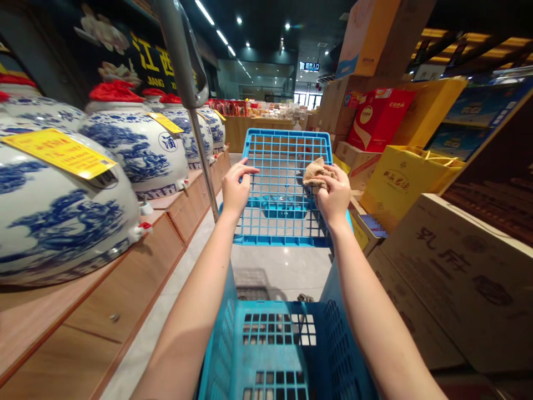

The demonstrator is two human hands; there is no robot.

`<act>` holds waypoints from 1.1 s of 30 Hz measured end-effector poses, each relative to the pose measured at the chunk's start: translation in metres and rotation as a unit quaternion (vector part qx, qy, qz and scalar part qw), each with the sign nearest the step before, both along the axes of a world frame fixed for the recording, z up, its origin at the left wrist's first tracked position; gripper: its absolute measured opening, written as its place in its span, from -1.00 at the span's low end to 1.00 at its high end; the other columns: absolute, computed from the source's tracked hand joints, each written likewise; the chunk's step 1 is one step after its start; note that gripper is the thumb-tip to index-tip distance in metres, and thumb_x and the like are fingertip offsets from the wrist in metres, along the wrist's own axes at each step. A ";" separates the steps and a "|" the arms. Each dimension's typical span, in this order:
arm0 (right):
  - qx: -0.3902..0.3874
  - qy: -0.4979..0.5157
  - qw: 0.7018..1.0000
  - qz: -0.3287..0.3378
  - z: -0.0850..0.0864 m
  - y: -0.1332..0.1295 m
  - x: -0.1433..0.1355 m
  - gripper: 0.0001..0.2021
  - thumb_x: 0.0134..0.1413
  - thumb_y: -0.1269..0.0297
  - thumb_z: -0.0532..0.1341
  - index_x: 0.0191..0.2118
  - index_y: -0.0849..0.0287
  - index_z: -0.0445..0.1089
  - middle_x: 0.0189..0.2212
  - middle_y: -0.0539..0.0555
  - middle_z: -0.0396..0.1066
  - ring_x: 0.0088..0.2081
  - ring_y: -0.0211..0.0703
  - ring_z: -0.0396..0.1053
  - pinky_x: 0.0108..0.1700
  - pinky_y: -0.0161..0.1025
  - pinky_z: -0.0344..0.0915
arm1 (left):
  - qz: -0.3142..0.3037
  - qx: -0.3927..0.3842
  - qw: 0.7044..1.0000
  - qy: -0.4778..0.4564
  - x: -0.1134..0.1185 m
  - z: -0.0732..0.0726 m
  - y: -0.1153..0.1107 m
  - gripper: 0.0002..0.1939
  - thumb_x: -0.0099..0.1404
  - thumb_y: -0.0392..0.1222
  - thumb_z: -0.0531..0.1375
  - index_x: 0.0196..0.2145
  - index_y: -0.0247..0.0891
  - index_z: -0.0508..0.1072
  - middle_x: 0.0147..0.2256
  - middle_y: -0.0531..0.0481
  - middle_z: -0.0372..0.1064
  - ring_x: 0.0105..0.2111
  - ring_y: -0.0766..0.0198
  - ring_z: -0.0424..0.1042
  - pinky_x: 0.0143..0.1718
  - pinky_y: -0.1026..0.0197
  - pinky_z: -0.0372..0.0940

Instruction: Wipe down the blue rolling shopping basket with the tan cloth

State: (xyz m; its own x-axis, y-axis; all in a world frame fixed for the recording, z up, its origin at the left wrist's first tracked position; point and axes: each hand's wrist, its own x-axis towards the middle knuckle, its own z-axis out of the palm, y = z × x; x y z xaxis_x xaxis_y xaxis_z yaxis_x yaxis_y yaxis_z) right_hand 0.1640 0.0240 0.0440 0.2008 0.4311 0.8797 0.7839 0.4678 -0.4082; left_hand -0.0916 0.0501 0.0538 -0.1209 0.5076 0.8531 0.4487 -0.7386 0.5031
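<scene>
A blue plastic grid panel [287, 133] belonging to a shopping cart stands tilted in front of me. My left hand [236, 191] is at its left edge, fingers bent over the rim with their tips on the grid side. At the right edge, my right hand [336, 194] pinches a crumpled brown cloth [317, 173] against the grid. Below my forearms is the cart's blue basket [275, 358], with slotted walls and floor. A grey metal pole [202, 150] rises just left of the panel.
Large blue-and-white porcelain jars [137, 144] with red covers line a wooden ledge [162, 244] on the left. Stacked cardboard boxes [470, 266], a yellow gift bag [406, 178] and a red box [378, 119] crowd the right. A goods counter [258, 125] stands ahead across the tiled floor.
</scene>
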 end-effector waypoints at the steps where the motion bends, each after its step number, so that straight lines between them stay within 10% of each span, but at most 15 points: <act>1: 0.002 -0.006 1.000 0.003 -0.001 0.001 0.000 -0.66 -0.16 0.53 0.13 -0.38 0.08 0.62 0.01 0.10 0.54 0.23 0.12 0.36 0.34 0.19 0.27 | 0.001 0.001 1.000 0.000 0.000 0.000 0.000 -0.67 0.27 -0.42 0.05 -0.38 -0.19 0.60 -0.19 -0.01 0.62 0.18 0.07 0.49 0.30 -0.06 0.29; 33: -0.026 0.001 1.000 0.005 0.001 -0.005 -0.008 -0.68 -0.09 0.52 0.12 -0.40 0.11 0.62 0.05 0.16 0.48 0.26 0.13 0.28 0.34 0.16 0.27 | 0.010 -0.013 1.000 0.000 0.002 0.002 -0.004 -0.66 0.26 -0.41 0.04 -0.39 -0.19 0.60 -0.19 -0.01 0.63 0.18 0.08 0.49 0.31 -0.07 0.29</act>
